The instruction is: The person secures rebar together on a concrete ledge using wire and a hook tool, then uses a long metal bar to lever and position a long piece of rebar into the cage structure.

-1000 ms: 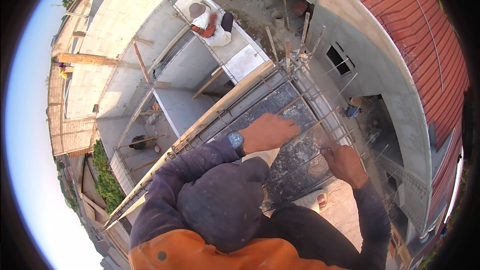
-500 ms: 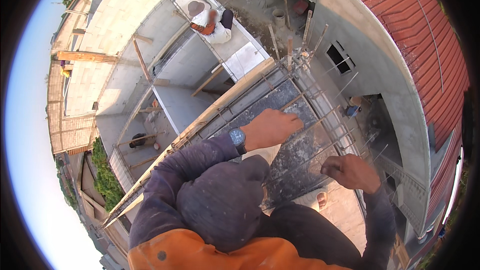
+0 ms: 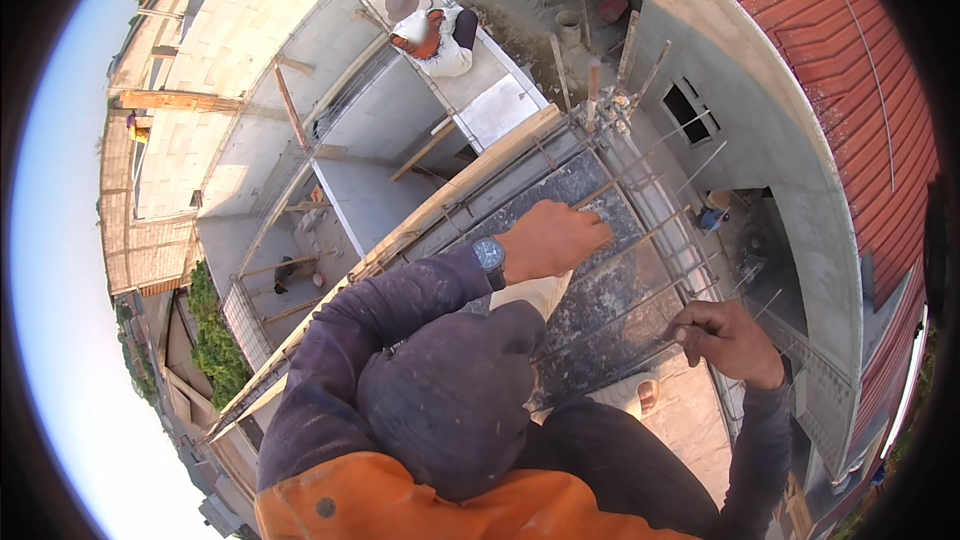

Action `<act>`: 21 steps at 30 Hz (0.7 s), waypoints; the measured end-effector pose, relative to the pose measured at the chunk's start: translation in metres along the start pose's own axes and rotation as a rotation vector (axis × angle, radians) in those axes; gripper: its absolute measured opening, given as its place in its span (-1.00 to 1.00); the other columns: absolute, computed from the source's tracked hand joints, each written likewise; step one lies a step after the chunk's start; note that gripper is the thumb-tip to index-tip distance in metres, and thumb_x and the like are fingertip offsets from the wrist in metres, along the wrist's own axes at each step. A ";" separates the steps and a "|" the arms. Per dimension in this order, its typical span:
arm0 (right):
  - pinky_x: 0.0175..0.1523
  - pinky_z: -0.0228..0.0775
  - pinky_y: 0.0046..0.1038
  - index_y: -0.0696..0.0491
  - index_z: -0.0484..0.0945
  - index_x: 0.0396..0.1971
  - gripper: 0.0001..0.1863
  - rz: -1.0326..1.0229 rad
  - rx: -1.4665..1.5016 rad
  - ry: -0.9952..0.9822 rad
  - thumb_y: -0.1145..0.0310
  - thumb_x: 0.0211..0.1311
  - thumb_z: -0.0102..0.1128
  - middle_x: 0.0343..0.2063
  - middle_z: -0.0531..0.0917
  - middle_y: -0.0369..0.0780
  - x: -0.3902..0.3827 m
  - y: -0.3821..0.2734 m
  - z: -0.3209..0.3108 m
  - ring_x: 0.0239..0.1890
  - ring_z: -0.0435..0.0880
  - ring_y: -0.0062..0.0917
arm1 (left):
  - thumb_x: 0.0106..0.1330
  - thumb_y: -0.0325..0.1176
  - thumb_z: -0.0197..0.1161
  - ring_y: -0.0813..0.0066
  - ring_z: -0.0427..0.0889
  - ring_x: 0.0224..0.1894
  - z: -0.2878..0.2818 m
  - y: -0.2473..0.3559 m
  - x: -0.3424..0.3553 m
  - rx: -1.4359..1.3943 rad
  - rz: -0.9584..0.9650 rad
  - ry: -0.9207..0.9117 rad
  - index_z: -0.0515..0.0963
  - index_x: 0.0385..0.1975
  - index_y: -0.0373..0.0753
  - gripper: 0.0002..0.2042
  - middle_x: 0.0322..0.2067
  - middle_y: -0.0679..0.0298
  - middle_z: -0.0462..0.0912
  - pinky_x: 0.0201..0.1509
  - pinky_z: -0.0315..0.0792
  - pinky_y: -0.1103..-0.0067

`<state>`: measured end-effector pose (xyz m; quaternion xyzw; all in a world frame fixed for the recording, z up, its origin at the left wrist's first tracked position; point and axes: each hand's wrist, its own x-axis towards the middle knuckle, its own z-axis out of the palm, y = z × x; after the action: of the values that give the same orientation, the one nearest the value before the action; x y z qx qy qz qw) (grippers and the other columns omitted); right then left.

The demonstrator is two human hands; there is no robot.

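My left hand (image 3: pixel 556 242), with a watch (image 3: pixel 489 254) on its wrist, is over a dark, pale-speckled board (image 3: pixel 610 275). Its fingers are curled, and whatever they may hold is hidden. Thin steel rods (image 3: pixel 640 242) cross the board beside that hand. To the right, my right hand (image 3: pixel 733 338) is near the board's outer edge, thumb and forefinger pinched together. A thin dark piece may lie between those fingertips, too small to name. A dark cloth-covered rounded form (image 3: pixel 445 400) blocks the near left of the board.
A long timber plank (image 3: pixel 470 175) borders the board on the left, above deep walled rooms. Steel bars (image 3: pixel 712 162) stick out on the right over a drop beside a grey wall (image 3: pixel 790 130). Another person (image 3: pixel 440 40) sits on a concrete ledge (image 3: pixel 495 110) farther off.
My right hand has opened out from a loose curl into a pinch and shifted slightly. My left hand stays over the board, a little lower relative to the plank. The view has shifted slightly.
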<state>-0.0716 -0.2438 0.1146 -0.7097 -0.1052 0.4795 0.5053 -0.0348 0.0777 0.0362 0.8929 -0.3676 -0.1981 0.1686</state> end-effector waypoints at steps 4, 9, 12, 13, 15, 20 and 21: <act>-0.34 0.50 -0.39 0.15 0.68 -0.21 -0.78 0.036 -0.378 0.541 0.30 0.47 0.17 -0.58 0.65 -0.17 0.009 0.006 -0.016 -0.51 0.69 -0.49 | 0.21 -0.32 0.36 0.24 0.73 -0.30 0.028 -0.003 -0.014 -0.037 0.098 0.136 0.59 0.01 -0.09 -0.66 -0.29 0.33 0.63 -0.32 0.58 0.37; -0.21 0.56 -0.24 0.08 0.69 -0.21 -0.79 -0.007 -0.580 0.206 0.27 0.43 0.20 -0.50 0.73 -0.12 0.004 0.026 0.008 -0.44 0.75 -0.25 | 0.33 -0.26 0.29 0.25 0.73 -0.30 -0.021 0.001 0.006 0.021 0.108 0.226 0.63 -0.05 -0.10 -0.77 -0.27 0.30 0.65 -0.34 0.58 0.37; -0.12 0.55 -0.30 0.07 0.74 -0.11 -0.76 -0.051 -0.179 -0.024 0.24 0.40 0.29 -0.38 0.78 -0.17 -0.012 0.010 -0.004 -0.28 0.77 -0.34 | 0.30 -0.20 0.33 0.27 0.71 -0.31 -0.021 0.000 0.010 0.026 -0.012 0.088 0.67 -0.15 -0.10 -0.79 -0.26 0.32 0.66 -0.36 0.57 0.38; -0.11 0.54 -0.32 0.09 0.74 -0.08 -0.74 -0.108 -0.124 0.035 0.24 0.41 0.30 -0.34 0.79 -0.16 -0.015 0.003 -0.012 -0.25 0.76 -0.38 | 0.32 -0.19 0.33 0.26 0.71 -0.32 -0.014 -0.004 0.003 0.009 -0.028 0.029 0.68 -0.16 -0.10 -0.80 -0.27 0.32 0.67 -0.36 0.57 0.38; -0.13 0.53 -0.27 0.11 0.73 -0.12 -0.76 -0.175 -0.231 0.325 0.26 0.42 0.26 -0.33 0.78 -0.12 -0.015 -0.006 -0.027 -0.30 0.75 -0.26 | 0.29 -0.29 0.37 0.13 0.72 -0.34 0.000 -0.005 -0.010 -0.104 0.047 0.104 0.66 -0.14 -0.14 -0.80 -0.32 0.24 0.67 -0.34 0.58 0.33; -0.15 0.56 -0.11 0.06 0.67 -0.15 -0.78 0.177 -0.671 0.418 0.25 0.39 0.19 -0.34 0.74 -0.05 -0.047 0.053 -0.008 -0.27 0.74 -0.09 | 0.31 -0.40 0.34 0.15 0.73 -0.33 -0.004 0.020 0.011 -0.166 0.114 0.119 0.69 -0.08 -0.17 -0.79 -0.28 0.22 0.71 -0.29 0.59 0.37; -0.15 0.58 -0.14 0.04 0.69 -0.13 -0.78 0.284 -0.668 0.233 0.24 0.39 0.20 -0.31 0.75 -0.07 -0.053 0.056 0.007 -0.26 0.75 -0.12 | 0.31 -0.40 0.34 0.16 0.73 -0.32 -0.002 0.020 0.012 -0.167 0.125 0.135 0.69 -0.07 -0.17 -0.79 -0.27 0.22 0.72 -0.28 0.59 0.38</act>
<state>-0.1232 -0.2988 0.0989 -0.8926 -0.0983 0.4001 0.1832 -0.0379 0.0555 0.0440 0.8623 -0.3925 -0.1566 0.2789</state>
